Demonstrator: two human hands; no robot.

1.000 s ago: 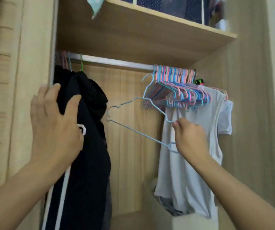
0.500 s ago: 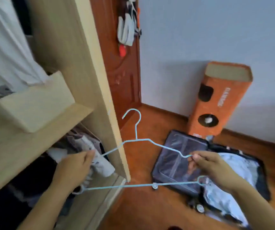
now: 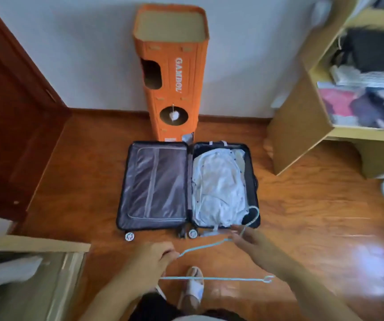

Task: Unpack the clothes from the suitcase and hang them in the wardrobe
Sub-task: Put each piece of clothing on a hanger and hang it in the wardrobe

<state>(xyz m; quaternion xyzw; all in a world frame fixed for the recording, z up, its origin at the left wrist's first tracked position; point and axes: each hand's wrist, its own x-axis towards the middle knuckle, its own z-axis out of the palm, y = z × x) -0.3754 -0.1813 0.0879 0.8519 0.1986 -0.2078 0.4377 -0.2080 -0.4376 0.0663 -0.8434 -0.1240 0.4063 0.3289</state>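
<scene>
An open dark suitcase [image 3: 122, 205] lies flat on the wooden floor. Its left half shows only a zipped grey liner, while white clothes [image 3: 218, 188] fill its right half. A light blue wire hanger [image 3: 209, 278] hangs low over the floor in front of it, hook pointing toward the case's near right corner. My left hand [image 3: 150, 262] grips the hanger's left end. My right hand [image 3: 255, 244] is at the hanger's neck with fingers stretched toward the clothes. The wardrobe's [image 3: 33, 244] edge shows at bottom left.
A tall orange cardboard tower [image 3: 174, 72] stands against the wall behind the suitcase. A dark red door [image 3: 12, 112] is on the left, and a wooden shelf unit [image 3: 302, 112] with stacked things on the right. My foot in a white slipper [image 3: 194, 286] is below the hanger.
My view has swung from the wardrobe rail down to the suitcase on the floor. The blue hanger came off the rail, and my right hand has let go of its shoulder.
</scene>
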